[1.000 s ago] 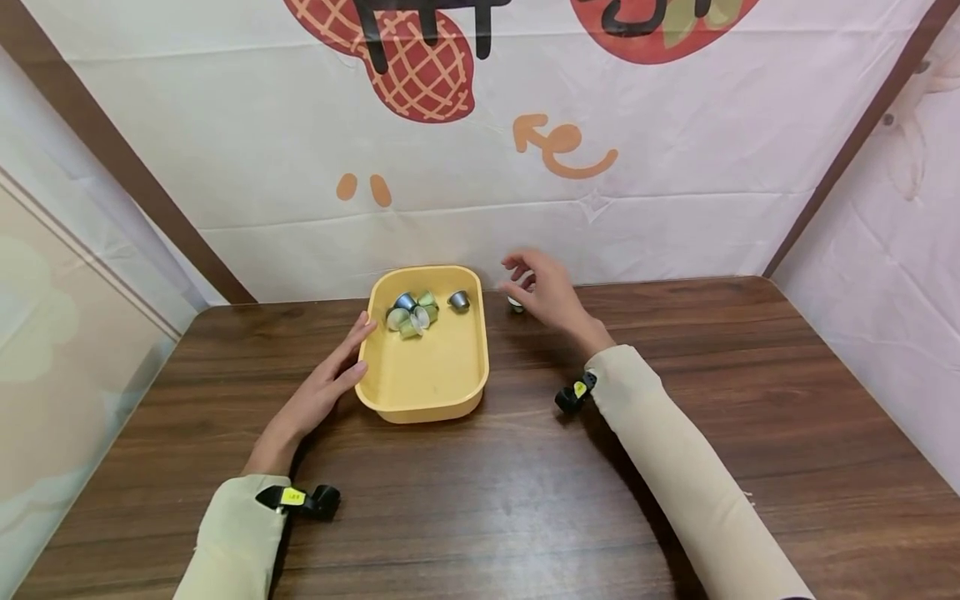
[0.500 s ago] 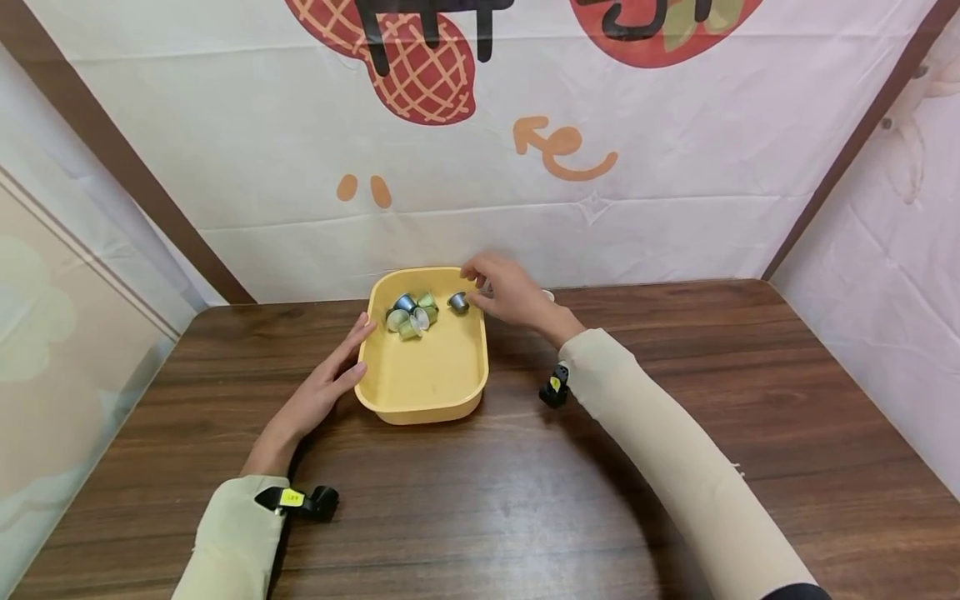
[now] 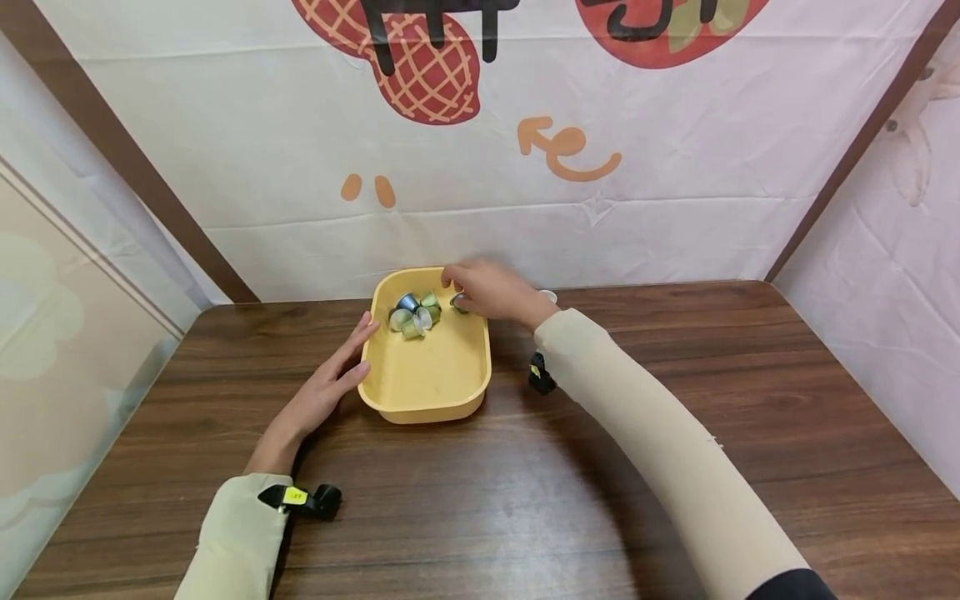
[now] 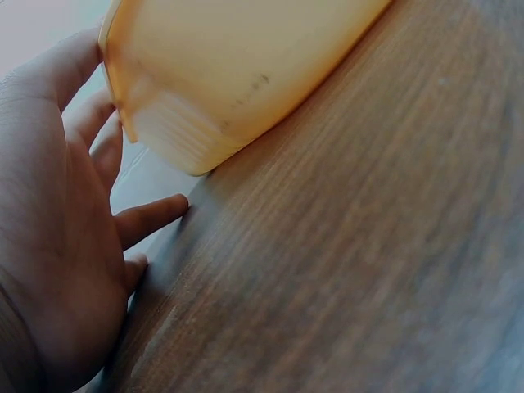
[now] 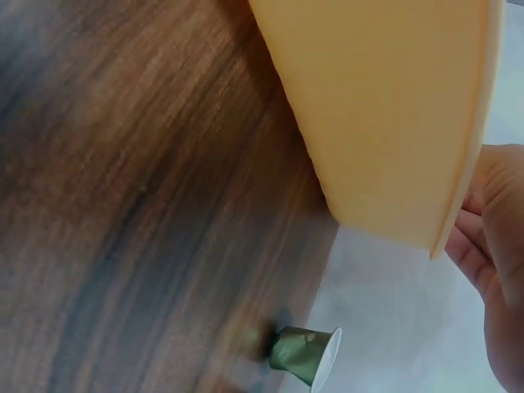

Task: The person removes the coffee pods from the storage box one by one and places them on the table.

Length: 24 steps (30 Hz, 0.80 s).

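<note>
Yellow tub (image 3: pixel 427 375) holding a cluster of small pods (image 3: pixel 412 326) as a hand is resting on each side

From the head camera, the tub is standing near the far edge of a dark wooden tabletop (image 3: pixel 787 400), close to a printed cloth backdrop (image 3: pixel 465 229). Blue, green and pale pods are lying together in its far left part. A darker pod (image 3: pixel 457 302) is lying apart from them, partly hidden at the right hand (image 3: pixel 491 290). That hand is bending over the far right rim with its fingers dipping inside; whether they are pinching the darker pod, you cannot tell. The left hand (image 3: pixel 322 387) is touching the left side of the tub, its fingers standing wide and fairly straight. Pale sleeves are covering both forearms, and a black strap (image 3: pixel 300 498) is circling the left wrist.

From the left wrist camera, the left fingers are spreading apart, the upper ones touching the rim and the lower ones pointing toward the tabletop.

From the right wrist camera, the right hand is showing only partly beyond the tub's rim, its fingertips being hidden. A green pod (image 5: pixel 300 354) with a white rim is lying on its side on the tabletop, outside the tub and near its far end.
</note>
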Motion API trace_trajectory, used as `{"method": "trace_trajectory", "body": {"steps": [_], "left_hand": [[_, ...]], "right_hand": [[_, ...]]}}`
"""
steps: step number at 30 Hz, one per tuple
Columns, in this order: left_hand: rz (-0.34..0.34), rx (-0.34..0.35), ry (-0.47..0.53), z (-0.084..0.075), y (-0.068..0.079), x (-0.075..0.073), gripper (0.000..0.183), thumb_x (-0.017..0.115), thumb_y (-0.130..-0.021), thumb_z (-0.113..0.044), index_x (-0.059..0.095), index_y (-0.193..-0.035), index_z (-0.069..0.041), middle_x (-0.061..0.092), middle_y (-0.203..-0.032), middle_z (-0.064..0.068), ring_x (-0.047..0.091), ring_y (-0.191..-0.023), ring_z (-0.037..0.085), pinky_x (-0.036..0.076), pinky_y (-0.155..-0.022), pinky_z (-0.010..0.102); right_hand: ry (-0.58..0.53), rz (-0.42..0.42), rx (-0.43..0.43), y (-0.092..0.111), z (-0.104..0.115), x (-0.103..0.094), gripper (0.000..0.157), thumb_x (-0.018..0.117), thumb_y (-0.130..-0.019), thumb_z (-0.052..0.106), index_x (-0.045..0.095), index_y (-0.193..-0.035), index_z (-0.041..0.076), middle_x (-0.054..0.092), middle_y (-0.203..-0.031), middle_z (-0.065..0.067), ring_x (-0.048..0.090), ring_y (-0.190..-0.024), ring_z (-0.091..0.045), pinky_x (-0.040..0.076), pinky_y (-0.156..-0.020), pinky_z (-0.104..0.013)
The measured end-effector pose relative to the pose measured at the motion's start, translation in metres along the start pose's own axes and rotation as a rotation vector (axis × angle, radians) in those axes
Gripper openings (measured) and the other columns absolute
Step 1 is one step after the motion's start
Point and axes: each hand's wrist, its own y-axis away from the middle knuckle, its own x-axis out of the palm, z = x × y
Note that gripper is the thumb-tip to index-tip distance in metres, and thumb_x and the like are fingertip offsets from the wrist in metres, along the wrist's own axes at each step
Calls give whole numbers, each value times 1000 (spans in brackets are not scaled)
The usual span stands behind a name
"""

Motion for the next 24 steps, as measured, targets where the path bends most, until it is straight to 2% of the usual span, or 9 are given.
{"method": "trace_trajectory", "body": {"steps": [5,13,19,24], "left_hand": [[8,3,5,-1,0,-1,57,44,-101,-3,22,-153,-11,1,-160,0,-1,-145,16,4,-108,59],[-1,-8,-11,0,0,-2,58,44,-100,-2,23,-153,-13,2,-160,-4,0,-145,14,5,-109,58],[6,3,6,2,0,-2,58,43,-99,2,22,-153,-8,0,-160,3,-2,-145,18,4,-109,59],[1,-10,-10,2,0,-2,57,44,-100,-1,23,-153,-10,1,-160,1,0,-145,14,6,-109,58]], "right_hand": [[77,57,25,-9,2,2,27,66,-89,12,59,-116,9,62,-110,-4,56,-84,-19,45,-76,-32],[111,137,58,-16,7,2,29,60,-89,7,60,-118,10,60,-107,-6,56,-86,-23,45,-77,-35],[102,162,60,-20,8,4,30,65,-89,8,60,-119,11,60,-107,-5,55,-89,-21,45,-80,-34],[74,189,38,-23,7,8,36,73,-85,10,60,-119,10,61,-104,-4,56,-91,-19,45,-80,-32]]}}
